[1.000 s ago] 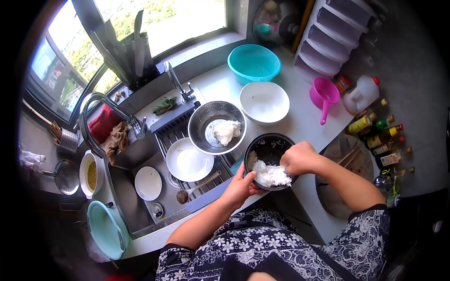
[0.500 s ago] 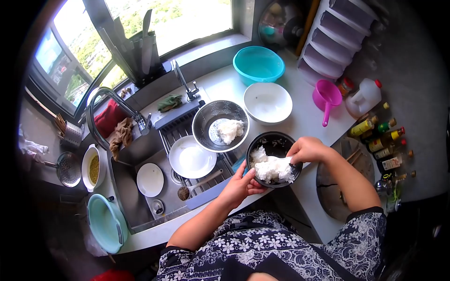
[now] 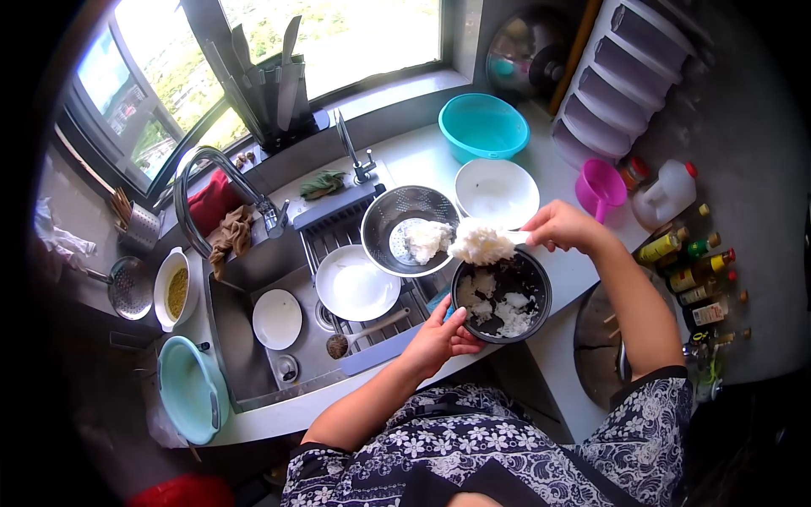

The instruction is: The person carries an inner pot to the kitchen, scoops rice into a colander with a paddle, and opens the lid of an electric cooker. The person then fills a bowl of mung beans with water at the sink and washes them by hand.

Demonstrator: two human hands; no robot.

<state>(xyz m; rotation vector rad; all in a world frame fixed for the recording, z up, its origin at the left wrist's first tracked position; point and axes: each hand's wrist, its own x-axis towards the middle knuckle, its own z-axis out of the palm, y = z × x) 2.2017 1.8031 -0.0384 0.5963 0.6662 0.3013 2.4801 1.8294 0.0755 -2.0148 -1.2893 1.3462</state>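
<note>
My left hand (image 3: 441,342) grips the lower left rim of a black pot (image 3: 541,296) that holds some white rice (image 3: 514,314). In my right hand (image 3: 559,226) is the handle of a white scoop (image 3: 516,237), heaped with a clump of rice (image 3: 480,242). The scoop is above the pot's upper rim, close to the right edge of a steel colander (image 3: 384,211). Another clump of rice (image 3: 427,241) lies inside the colander. A white bowl (image 3: 496,190) stands just behind the scoop.
Left of the colander, a white plate (image 3: 357,283) and a ladle (image 3: 338,345) lie on the sink rack. The sink (image 3: 245,287) holds a small white dish (image 3: 277,319). A turquoise basin (image 3: 484,127) stands behind; a pink dipper (image 3: 601,184) and bottles (image 3: 697,270) are at right.
My right hand has lifted the rice-loaded scoop out of the pot and up toward the colander. Less rice is in the pot. My left hand still holds the pot. The view has shifted slightly.
</note>
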